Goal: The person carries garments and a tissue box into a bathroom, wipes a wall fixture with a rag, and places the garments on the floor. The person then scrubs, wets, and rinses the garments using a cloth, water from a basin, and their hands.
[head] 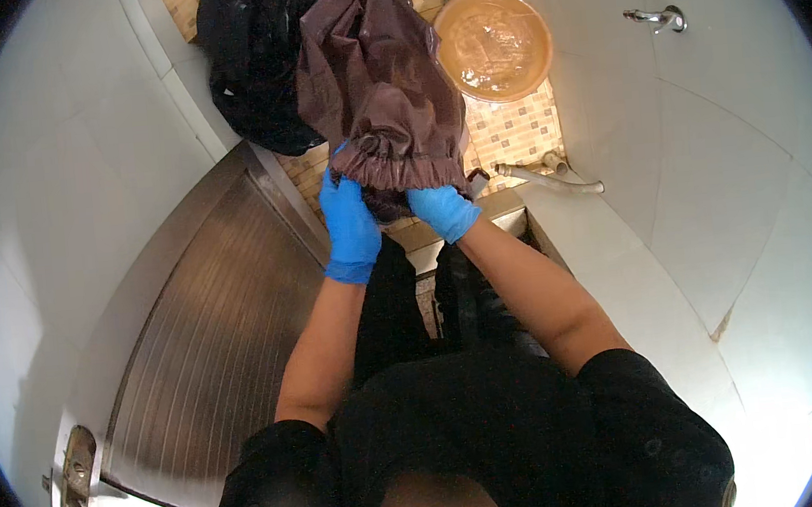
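Observation:
A wet-looking brown garment (393, 110) with a gathered elastic edge stretches away from me over the tiled floor. My left hand (349, 218), in a blue glove, grips the left end of that elastic edge. At its right end my right hand (444, 210), also gloved in blue, is closed on the cloth. The fingers of both hands are partly hidden by the fabric. Dark bunched cloth shows between the two hands, under the edge. Against the garment's left side lies a black heap (256, 71), perhaps cloth or a bag.
An orange-brown basin (496, 46) of water stands right of the garment. Near the right wall lies a pale pipe or hose (551, 179). A chrome tap (657, 18) juts from that wall. At left is a ribbed door (218, 342) with a handle (83, 492). A raised sill (496, 208) crosses before my legs.

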Demonstrator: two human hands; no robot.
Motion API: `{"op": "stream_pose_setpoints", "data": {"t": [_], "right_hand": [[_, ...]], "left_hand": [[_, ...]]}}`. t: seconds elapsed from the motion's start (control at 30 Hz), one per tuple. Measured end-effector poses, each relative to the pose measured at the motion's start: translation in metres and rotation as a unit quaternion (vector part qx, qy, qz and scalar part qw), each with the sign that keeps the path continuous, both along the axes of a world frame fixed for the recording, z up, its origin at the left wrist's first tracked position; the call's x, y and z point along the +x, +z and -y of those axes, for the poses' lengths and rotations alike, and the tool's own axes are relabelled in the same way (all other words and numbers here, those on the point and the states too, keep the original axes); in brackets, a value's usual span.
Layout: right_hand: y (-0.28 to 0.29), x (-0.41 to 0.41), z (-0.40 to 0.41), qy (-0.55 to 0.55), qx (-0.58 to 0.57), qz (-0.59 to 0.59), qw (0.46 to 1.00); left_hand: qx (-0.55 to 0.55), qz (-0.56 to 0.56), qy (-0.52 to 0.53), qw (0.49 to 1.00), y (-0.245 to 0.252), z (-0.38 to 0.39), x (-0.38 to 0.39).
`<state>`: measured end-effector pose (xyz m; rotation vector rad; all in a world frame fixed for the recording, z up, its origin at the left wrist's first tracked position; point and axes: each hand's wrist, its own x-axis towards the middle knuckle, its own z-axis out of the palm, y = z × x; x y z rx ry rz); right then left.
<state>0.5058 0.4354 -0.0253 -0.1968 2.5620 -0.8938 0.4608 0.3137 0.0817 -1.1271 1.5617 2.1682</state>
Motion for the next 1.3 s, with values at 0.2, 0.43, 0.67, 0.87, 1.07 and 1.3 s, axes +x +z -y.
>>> {"op": "stream_pose_setpoints", "data": {"t": [0.2,0.43,0.67,0.87,1.07,1.3], "right_hand": [[-0.017,-0.006,-0.011,0.015,-0.006,0.036,0.999],[-0.041,-0.06,-0.008,0.032,0.01,0.06,0.998],[-0.024,-0.075,-0.008,0.055,0.038,0.074,0.995],[-0.018,-0.079,-0.028,0.066,0.072,0.106,0.99],[0.007,-0.054,-0.016,0.09,0.088,0.132,0.983],[0.014,-0.049,-0.021,0.108,0.117,0.171,0.972]], "left_hand": [[-0.038,-0.116,-0.16,0.98,0.0,0.014,0.01],[0.132,-0.083,-0.15,0.976,0.013,0.002,0.007],[0.236,0.012,-0.154,0.959,0.011,0.019,0.016],[-0.041,-0.124,-0.177,0.976,0.034,0.018,-0.023],[-0.001,-0.138,-0.134,0.981,0.021,0.004,-0.043],[-0.072,-0.198,-0.21,0.955,-0.02,-0.003,0.004]]}}
